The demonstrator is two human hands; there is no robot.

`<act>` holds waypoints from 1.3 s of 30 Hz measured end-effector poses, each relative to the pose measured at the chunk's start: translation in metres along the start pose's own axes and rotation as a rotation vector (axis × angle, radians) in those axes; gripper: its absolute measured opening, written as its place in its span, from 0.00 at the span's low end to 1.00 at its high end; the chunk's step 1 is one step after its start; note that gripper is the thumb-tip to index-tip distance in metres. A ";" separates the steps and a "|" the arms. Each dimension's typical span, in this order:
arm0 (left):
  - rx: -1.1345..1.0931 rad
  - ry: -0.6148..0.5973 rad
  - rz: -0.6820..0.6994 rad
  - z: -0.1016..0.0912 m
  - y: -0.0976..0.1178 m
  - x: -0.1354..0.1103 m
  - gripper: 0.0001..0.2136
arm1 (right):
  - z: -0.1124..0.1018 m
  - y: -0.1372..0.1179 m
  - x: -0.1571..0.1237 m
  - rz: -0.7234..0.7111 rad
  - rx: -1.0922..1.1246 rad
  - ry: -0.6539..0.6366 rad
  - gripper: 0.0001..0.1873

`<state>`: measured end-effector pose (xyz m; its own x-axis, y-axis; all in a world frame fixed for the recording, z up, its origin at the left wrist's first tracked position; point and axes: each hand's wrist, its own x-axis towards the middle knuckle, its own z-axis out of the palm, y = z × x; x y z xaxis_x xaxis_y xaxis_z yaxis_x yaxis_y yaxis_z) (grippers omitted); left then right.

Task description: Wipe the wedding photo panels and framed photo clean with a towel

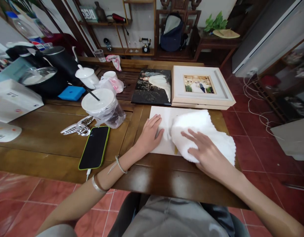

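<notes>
My left hand (151, 133) lies flat on a thin white board (164, 144) near the table's front edge, fingers stretched out. On the right part of that board rests a fluffy white cloth (203, 123), which covers much of it. My right hand (202, 148) presses on top of the cloth with its fingers spread and slightly bent. Just behind the board are a dark photo panel (152, 87) and a pale framed photo (200, 85), which sits on another flat pale piece.
Left of my hands are a phone (94, 148) with a cable, a silver hair clip (79, 126) and a lidded drink cup (100, 102) in plastic. Farther left stand a white teapot (87, 76), a blue packet (71, 93), a black pot (47, 87) and a white box (13, 98).
</notes>
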<state>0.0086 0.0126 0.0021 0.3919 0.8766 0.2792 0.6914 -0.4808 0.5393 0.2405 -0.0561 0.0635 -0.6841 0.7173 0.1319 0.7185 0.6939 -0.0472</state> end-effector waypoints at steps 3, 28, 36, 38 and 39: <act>0.000 0.001 0.000 0.001 -0.001 0.000 0.20 | -0.007 -0.017 -0.021 -0.024 0.067 -0.002 0.16; -0.013 -0.003 -0.012 -0.001 0.001 0.000 0.20 | 0.006 0.057 0.063 0.136 0.084 0.046 0.12; 0.001 -0.007 0.000 -0.002 0.001 0.000 0.20 | 0.001 -0.004 0.016 -0.113 0.155 0.000 0.16; 0.005 -0.009 -0.002 -0.002 0.001 0.000 0.20 | -0.004 -0.017 0.000 -0.149 0.190 -0.011 0.15; 0.005 -0.007 -0.005 -0.002 0.001 0.000 0.20 | -0.008 -0.021 -0.008 -0.168 0.215 -0.028 0.14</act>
<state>0.0080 0.0120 0.0036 0.3930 0.8787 0.2711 0.6960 -0.4769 0.5368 0.2322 -0.0771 0.0714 -0.7968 0.5905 0.1282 0.5537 0.7984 -0.2364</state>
